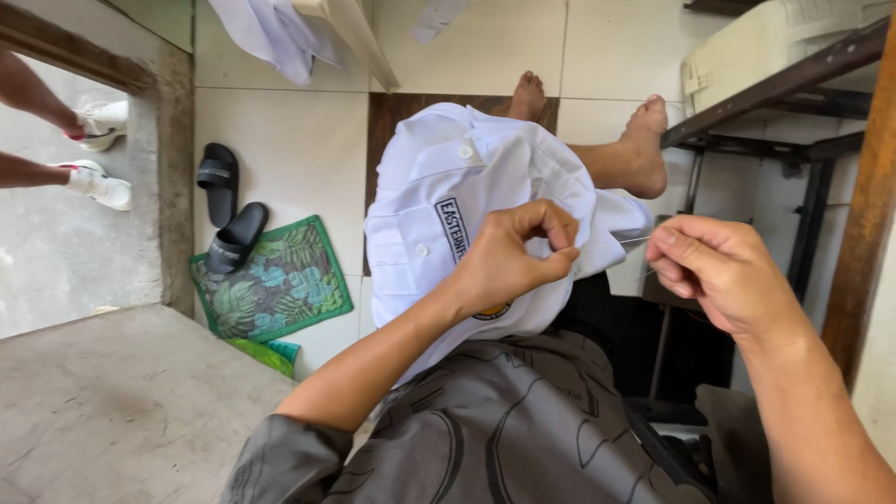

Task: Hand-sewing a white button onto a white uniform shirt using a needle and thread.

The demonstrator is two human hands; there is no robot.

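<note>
A white buttoned shirt [448, 187] with a sewn name patch lies over my lap. My left hand [513, 257] rests above it, thumb and forefinger pinched together on a fine thread. My right hand [719, 271] is a little to the right, fingers curled and pinched on a thin needle [635, 240] whose tip points toward the left hand. The thread itself is barely visible between the hands. My bare feet [644, 140] rest on the tiled floor beyond the shirt.
A pair of black slides [229, 205] sits on and beside a leaf-patterned mat [280, 280] at left. A dark metal table frame [793, 121] stands at right. Another person's feet in white shoes [98, 149] are outside the doorway, far left.
</note>
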